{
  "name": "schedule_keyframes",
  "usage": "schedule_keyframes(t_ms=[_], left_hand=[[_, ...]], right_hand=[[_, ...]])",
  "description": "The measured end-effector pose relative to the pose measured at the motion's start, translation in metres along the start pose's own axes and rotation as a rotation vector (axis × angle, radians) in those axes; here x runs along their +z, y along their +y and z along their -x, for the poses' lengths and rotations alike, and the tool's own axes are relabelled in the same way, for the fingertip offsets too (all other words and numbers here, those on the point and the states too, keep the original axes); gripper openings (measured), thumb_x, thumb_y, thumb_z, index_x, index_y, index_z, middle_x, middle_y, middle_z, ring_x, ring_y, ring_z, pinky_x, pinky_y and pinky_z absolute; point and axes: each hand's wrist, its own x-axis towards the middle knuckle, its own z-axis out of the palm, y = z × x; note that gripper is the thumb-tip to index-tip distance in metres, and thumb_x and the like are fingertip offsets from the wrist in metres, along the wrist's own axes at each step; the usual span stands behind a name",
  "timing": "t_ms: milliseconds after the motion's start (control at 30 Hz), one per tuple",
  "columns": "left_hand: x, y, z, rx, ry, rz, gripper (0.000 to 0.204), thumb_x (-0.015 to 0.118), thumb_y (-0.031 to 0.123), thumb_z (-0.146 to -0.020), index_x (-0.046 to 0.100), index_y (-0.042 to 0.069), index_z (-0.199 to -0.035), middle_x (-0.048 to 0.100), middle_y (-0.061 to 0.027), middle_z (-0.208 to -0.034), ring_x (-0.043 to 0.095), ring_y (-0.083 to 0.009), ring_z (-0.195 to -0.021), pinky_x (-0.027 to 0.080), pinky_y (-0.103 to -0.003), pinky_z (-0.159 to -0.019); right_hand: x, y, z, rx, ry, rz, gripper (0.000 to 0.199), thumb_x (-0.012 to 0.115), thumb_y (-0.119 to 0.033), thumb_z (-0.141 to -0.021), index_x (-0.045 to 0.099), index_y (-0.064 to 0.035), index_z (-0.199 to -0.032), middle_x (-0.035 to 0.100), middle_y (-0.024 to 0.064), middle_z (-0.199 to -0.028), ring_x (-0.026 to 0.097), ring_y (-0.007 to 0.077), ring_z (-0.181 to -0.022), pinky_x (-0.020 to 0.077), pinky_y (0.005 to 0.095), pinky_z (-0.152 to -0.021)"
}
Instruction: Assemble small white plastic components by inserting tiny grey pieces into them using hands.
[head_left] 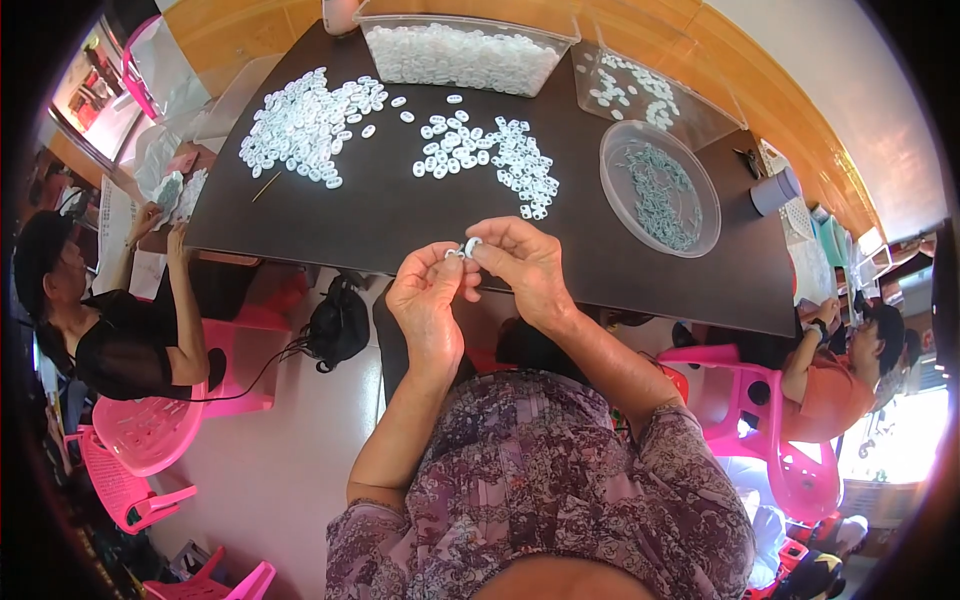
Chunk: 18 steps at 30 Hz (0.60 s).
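Close together over the table's near edge, my two hands meet fingertip to fingertip. My left hand point(428, 292) pinches a small white plastic piece point(454, 253) between thumb and forefinger. Between my right thumb and fingers is a small white oval piece point(473, 246), held by my right hand point(527, 268). Something dark shows between the two pieces, too small to make out. Beyond my hands lie a group of white oval pieces point(450, 148) and a heap of squarish white pieces with holes point(524, 165). A bigger pile of white oval pieces point(308, 128) is at the left.
A round clear tub point(607, 190) of grey-green stringy pieces stands right on the dark table point(370, 220). Clear boxes, one heaped with white pieces point(460, 58), line the back. A thin stick point(266, 187) lies left. Other people sit at both sides, near pink chairs point(150, 430).
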Motion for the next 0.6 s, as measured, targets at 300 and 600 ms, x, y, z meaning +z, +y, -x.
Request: schedule_keyframes(t_ms=[300, 600], left_hand=[[0.003, 0.004, -0.002, 0.012, 0.034, -0.016, 0.010, 0.057, 0.002, -0.087, 0.057, -0.005, -0.095, 0.064, -0.0127, -0.078, 0.061, -0.0145, -0.062, 0.048, -0.024, -0.052], [0.006, 0.001, -0.001, 0.002, 0.029, -0.033, 0.010, 0.057, 0.002, -0.087, 0.057, -0.005, -0.094, 0.064, -0.0129, -0.079, 0.061, -0.0152, -0.062, 0.048, -0.024, -0.052]], right_hand=[[-0.007, 0.002, 0.007, 0.050, 0.056, 0.090, 0.013, 0.060, -0.002, -0.084, 0.057, 0.0036, -0.094, 0.063, 0.0072, -0.083, 0.060, 0.0098, -0.075, 0.0479, 0.0219, -0.068], [-0.005, -0.005, 0.013, -0.065, 0.150, 0.110, 0.012, 0.062, -0.003, -0.083, 0.060, 0.0016, -0.093, 0.064, 0.0036, -0.082, 0.057, 0.0058, -0.073, 0.0441, 0.0187, -0.062]])
